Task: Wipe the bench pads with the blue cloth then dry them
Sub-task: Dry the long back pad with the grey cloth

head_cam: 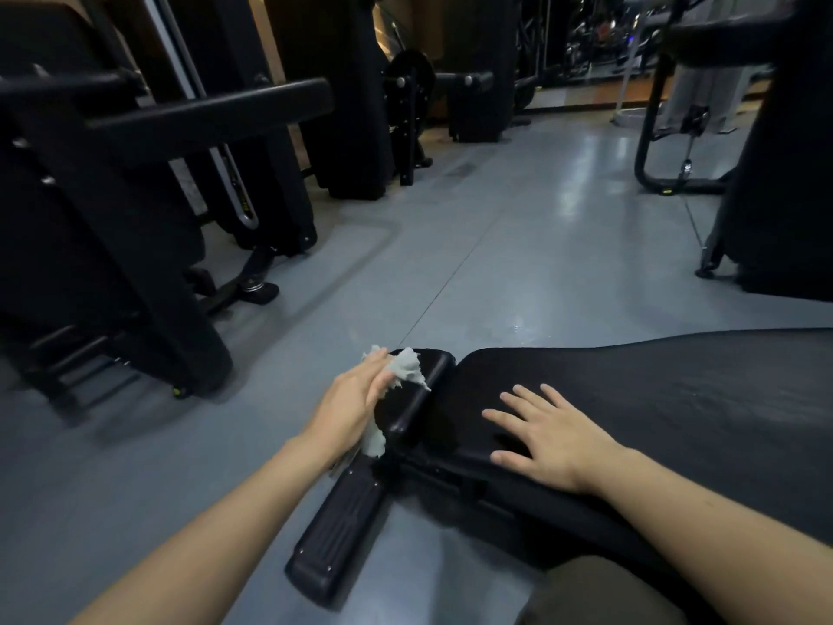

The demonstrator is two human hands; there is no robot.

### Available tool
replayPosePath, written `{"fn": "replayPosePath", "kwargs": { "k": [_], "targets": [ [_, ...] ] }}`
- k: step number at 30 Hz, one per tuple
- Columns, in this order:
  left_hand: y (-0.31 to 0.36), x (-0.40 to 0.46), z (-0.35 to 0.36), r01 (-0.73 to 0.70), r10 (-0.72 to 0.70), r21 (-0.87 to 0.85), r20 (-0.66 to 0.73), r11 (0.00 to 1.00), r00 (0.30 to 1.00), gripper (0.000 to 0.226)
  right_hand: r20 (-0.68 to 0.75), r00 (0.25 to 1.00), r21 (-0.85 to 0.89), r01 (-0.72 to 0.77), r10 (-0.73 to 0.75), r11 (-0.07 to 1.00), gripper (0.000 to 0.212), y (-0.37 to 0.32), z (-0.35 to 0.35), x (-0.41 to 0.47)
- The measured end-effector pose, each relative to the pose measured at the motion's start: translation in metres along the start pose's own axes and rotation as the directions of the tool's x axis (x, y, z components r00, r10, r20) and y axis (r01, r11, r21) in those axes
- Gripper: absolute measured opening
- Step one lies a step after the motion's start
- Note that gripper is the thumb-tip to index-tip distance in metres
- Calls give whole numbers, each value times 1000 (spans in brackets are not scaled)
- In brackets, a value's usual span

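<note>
Grey, glossy gym floor (pixel 518 245) fills the middle of the frame, with one thin seam running from the centre up toward the upper right. Black weight machines (pixel 135 182) crowd the upper left, and another dark frame (pixel 676 142) stands at the upper right; any lettering on them is too dim and blurred to read.

Across the lower right lies the long black bench pad (pixel 653 399), its long axis running from the right edge in toward the centre of the frame, its rounded end pointing left. Just beside that end, apart by a narrow gap, sits a smaller black pad (pixel 417 390), its long axis running from lower left to upper right. Below it, a ribbed black footplate (pixel 338 534) slants down toward the bottom centre.

At frame centre the person's left hand (pixel 351 408) presses a crumpled pale cloth (pixel 408 369) against the left edge of the smaller pad, fingers curled over it; the cloth looks grey-white in this light rather than clearly blue, and part of it hangs below the palm. Right hand (pixel 550 435) lies flat on the rounded end of the long pad, fingers spread and straight, holding nothing.
</note>
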State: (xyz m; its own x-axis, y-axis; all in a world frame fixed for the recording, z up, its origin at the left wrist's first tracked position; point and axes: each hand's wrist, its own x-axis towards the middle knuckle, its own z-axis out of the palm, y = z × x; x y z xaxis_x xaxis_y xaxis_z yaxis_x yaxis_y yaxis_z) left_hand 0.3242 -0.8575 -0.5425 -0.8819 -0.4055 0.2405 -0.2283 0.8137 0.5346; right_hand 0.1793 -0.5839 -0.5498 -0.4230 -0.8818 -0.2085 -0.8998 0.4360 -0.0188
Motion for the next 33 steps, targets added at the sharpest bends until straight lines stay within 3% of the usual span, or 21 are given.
{"fn": "replayPosePath", "kwargs": {
  "k": [6, 9, 12, 15, 26, 33],
  "targets": [
    [-29, 36, 10, -2, 1, 60, 17, 998, 1000, 44, 19, 1000, 26, -5, 4, 1000, 97, -6, 9, 24],
    [-46, 45, 57, 103, -100, -6, 164, 995, 981, 46, 52, 998, 16, -21, 20, 1000, 99, -2, 17, 29],
    [-67, 36, 105, 171, -217, 155, 366, 973, 905, 51, 77, 997, -13, -14, 15, 1000, 101, 4, 25, 29],
    [-85, 36, 127, 195, -274, 249, 340, 949, 900, 60, 75, 997, -4, 3, -3, 1000, 99, 11, 32, 33],
    [-91, 103, 145, 217, -324, 298, 382, 930, 865, 74, 141, 990, -17, 24, -22, 1000, 102, 19, 35, 102],
    [-85, 171, 173, 218, -314, 282, 359, 934, 879, 76, 103, 994, -72, 43, -36, 996, 81, 24, 47, 109]
  ]
}}
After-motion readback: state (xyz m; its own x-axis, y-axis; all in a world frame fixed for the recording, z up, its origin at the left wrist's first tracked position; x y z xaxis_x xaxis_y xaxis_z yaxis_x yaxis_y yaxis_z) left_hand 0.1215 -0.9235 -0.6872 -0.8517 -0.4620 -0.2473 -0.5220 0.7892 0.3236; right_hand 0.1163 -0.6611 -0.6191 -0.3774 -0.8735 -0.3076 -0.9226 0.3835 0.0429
